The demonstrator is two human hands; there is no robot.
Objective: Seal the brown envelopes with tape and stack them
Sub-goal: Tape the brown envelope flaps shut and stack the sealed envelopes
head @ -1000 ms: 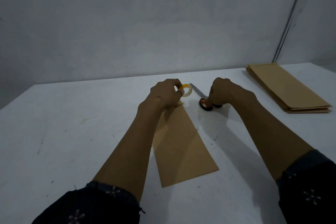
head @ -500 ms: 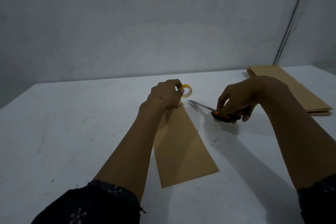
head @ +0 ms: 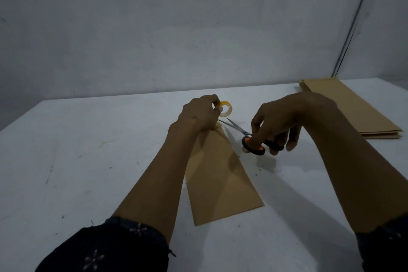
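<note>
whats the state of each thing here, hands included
left hand: holds the tape roll
right hand: grips the scissors
tape roll: lifted, at the envelope's far end
scissors: blades parted, pointing at the tape
envelope: flat on table
stack: flat at far right

Legible text, labels, brands, numbers, signs: none. The brown envelope (head: 217, 174) near centre, the envelope stack (head: 353, 110) far right, the tape roll (head: 226, 108), the scissors (head: 249, 139) and the white tabletop (head: 77, 150) carry no readable marking.
</note>
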